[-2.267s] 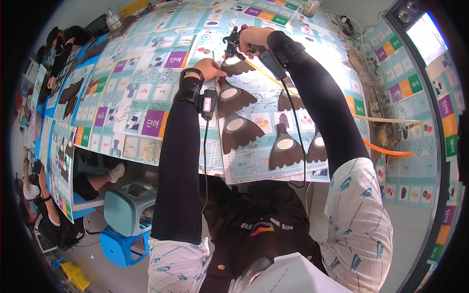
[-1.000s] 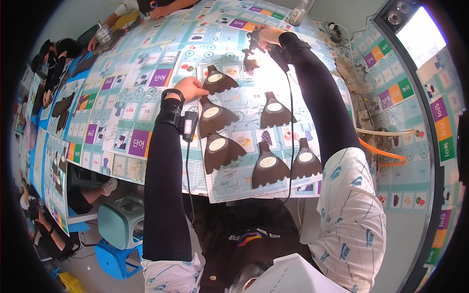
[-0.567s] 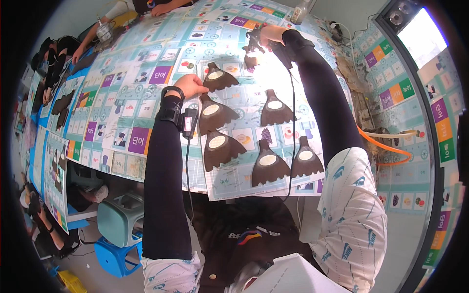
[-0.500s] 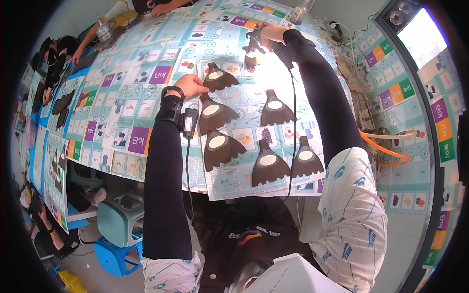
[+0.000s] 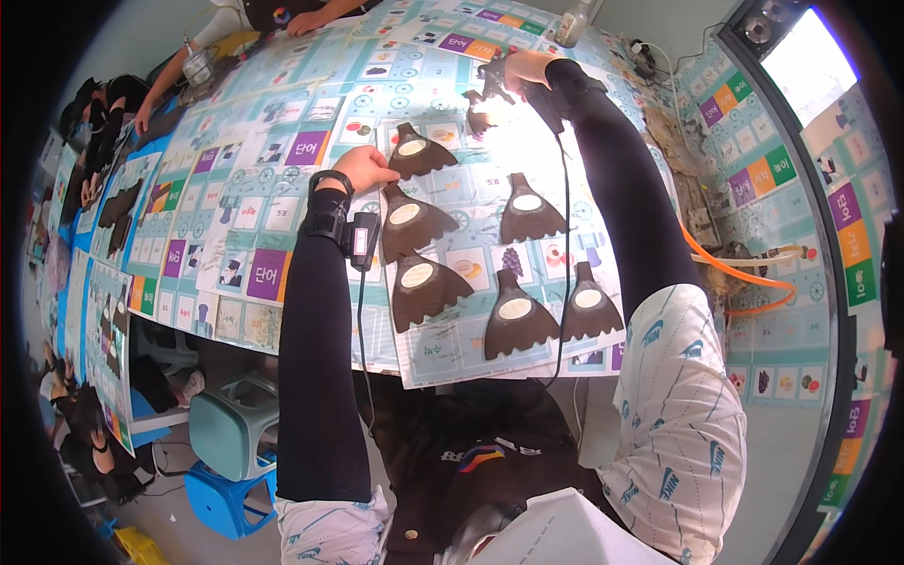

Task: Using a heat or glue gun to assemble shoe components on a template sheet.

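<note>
Our left hand (image 5: 365,169), grip unclear, touches a scalloped brown piece (image 5: 421,157); our right hand (image 5: 527,70) grips a dark tool (image 5: 492,79); black cable (image 5: 566,226) reaches the near desk edge (image 5: 471,373)

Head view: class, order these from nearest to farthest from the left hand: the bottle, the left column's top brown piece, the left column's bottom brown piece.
1. Top brown piece: immediately right of the left hand.
2. Bottom brown piece: nearer the wearer.
3. Bottle: far back, to the right.
</note>
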`<state>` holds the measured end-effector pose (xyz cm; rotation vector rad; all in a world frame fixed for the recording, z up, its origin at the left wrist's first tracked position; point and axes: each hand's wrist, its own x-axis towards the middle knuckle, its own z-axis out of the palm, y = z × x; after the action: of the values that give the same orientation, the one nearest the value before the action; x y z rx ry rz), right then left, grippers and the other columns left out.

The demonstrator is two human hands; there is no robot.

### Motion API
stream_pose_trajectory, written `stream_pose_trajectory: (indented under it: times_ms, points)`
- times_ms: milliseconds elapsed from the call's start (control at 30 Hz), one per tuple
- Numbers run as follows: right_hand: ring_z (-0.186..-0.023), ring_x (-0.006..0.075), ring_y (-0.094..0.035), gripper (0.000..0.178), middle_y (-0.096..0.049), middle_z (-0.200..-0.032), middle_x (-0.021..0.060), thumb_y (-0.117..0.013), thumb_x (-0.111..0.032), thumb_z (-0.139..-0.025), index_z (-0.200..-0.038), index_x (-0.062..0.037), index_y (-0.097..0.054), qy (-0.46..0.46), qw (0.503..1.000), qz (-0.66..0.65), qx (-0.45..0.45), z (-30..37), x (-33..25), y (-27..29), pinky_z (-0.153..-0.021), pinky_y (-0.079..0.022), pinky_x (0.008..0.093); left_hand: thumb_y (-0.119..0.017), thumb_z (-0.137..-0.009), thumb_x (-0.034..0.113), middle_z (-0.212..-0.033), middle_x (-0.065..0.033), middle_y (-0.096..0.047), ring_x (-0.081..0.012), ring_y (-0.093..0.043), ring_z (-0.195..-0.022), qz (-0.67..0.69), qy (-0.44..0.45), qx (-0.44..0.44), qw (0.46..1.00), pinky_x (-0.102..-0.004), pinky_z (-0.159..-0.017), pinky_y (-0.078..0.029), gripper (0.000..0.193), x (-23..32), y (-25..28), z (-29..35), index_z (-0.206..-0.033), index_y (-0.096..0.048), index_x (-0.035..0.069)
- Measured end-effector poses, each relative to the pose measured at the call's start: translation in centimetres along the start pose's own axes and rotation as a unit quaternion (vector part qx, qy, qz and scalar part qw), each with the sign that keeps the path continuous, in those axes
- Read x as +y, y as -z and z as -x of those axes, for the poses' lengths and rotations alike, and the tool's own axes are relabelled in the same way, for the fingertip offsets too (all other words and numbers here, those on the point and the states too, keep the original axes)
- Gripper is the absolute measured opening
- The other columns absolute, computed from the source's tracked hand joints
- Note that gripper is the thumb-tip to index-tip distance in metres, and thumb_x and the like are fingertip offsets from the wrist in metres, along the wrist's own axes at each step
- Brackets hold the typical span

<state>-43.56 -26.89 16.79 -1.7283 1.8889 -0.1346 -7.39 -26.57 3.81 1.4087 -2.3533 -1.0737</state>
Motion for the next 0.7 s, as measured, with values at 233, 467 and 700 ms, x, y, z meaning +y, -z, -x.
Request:
stream_pose_trajectory:
  times_ms: [233,467,700]
  points:
    - [-0.070,0.0271,-0.062,0.018,-0.068,-0.083,0.0127,-0.056,-0.009,-0.066,-0.077,-0.0002,-0.067,-0.033,0.999,-0.021,0.036,0.2,0.2,0.0,-0.061,-0.046,0.0374,-0.085,-0.070,0.034,-0.086,-0.0091,-0.070,-0.0206,-0.066,-0.081,0.004,0.000,-0.004,1.000,-0.0315,-0.077,-0.051,0.041,-0.4,0.0,-0.3,-0.091,-0.066,0.004]
    - [-0.070,0.0218,-0.060,0.021,-0.066,-0.079,0.0090,-0.049,-0.015,-0.076,-0.080,-0.0016,-0.065,-0.020,0.993,0.108,0.046,-0.3,0.1,0.2,-0.065,-0.045,0.0332,-0.086,-0.071,0.032,-0.080,-0.0041,-0.067,-0.0129,-0.062,-0.073,0.003,-0.005,-0.003,1.000,-0.0254,-0.070,-0.050,0.042,-0.3,-0.1,-0.2,-0.093,-0.064,0.004]
    - [-0.072,0.0162,-0.061,0.027,-0.066,-0.082,0.0056,-0.045,-0.020,-0.087,-0.085,-0.0025,-0.065,-0.014,0.987,0.158,0.039,-1.8,1.5,0.2,-0.066,-0.045,0.0291,-0.085,-0.072,0.032,-0.081,-0.0038,-0.067,-0.0123,-0.061,-0.072,-0.006,-0.002,-0.005,1.000,-0.0250,-0.069,-0.049,0.041,-0.3,0.0,-0.3,-0.093,-0.063,0.004]
